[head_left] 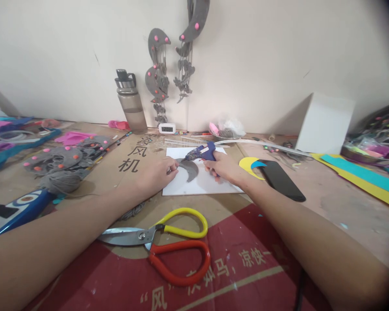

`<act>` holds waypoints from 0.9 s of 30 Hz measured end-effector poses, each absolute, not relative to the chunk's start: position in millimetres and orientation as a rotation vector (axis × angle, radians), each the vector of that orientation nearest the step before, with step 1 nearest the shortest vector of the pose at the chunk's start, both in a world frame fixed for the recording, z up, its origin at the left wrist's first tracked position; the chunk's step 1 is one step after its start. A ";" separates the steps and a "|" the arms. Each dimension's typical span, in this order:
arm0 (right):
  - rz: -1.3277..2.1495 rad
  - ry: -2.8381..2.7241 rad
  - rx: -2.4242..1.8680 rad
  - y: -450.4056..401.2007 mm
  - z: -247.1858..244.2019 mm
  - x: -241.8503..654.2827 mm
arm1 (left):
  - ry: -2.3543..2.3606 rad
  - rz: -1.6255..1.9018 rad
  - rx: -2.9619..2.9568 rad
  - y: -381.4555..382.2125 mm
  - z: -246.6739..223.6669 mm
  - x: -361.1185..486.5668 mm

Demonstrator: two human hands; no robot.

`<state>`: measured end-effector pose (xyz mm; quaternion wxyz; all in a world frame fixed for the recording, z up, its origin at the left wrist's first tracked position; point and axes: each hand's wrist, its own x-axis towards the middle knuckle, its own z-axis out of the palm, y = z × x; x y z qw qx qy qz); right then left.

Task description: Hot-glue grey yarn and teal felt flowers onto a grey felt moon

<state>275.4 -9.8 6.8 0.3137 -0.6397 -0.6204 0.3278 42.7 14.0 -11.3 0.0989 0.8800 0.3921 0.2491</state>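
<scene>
A grey crescent-shaped piece (192, 171), looking like felt, lies on a white board (181, 189). At its left tip, my left hand (160, 175) is closed, thumb and fingers pinched on the edge; a bit of grey yarn seems to show by the fingers. My right hand (222, 166) grips a dark blue hot glue gun (205, 151), its nozzle pointing left and down at the crescent's upper edge. A clear glue stick (246, 141) trails from the back of the gun to the right.
Scissors (142, 236) with yellow and red handles lie in front on the printed cardboard (246, 285). A phone (282, 179) and yellow crescent (248, 164) sit right. Behind stand a bottle (132, 103) and small clock (167, 128). Grey yarn (63, 179) lies left; crescent garlands (157, 82) hang on the wall.
</scene>
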 end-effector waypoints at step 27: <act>0.844 -1.652 -1.731 -14.4 13.1 271.0 | 1.151 0.727 2.613 13.9 -10.9 42.4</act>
